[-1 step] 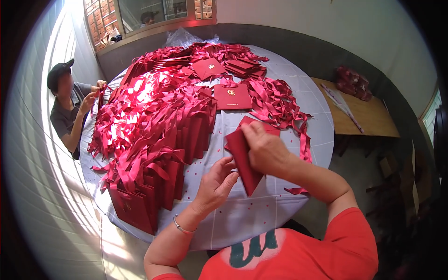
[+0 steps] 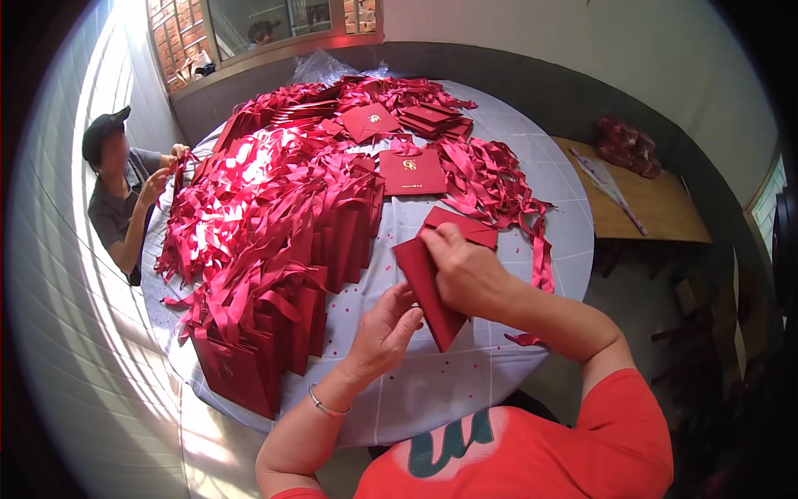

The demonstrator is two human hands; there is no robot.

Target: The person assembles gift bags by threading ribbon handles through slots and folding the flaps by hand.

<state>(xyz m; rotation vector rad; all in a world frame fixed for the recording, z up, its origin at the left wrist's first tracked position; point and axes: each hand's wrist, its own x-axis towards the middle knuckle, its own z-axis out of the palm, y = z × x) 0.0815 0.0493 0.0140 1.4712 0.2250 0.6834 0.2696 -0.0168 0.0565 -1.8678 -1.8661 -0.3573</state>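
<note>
A dark red paper gift bag (image 2: 432,291) stands tilted over the near side of the table, one corner pointing down. My right hand (image 2: 470,270) grips it near its top, its fingers bent over the upper edge and partly out of sight. At the bag's left edge is my left hand (image 2: 386,328), thumb and fingers apart. Its fingertips are close to the bag or just touching it; which I cannot tell. Another red bag (image 2: 465,224) lies flat behind my right hand. Farther back, a bag with a gold emblem (image 2: 413,175) faces me.
Rows of red bags with ribbon handles (image 2: 274,216) fill the left of the round table (image 2: 399,407). Loose red ribbons (image 2: 490,179) lie at right. A person in a dark cap (image 2: 120,187) handles ribbon at far left. A wooden table (image 2: 657,208) stands at right.
The bag's upper end has shifted slightly left and down, along with my right hand's fingers. My left hand has barely moved.
</note>
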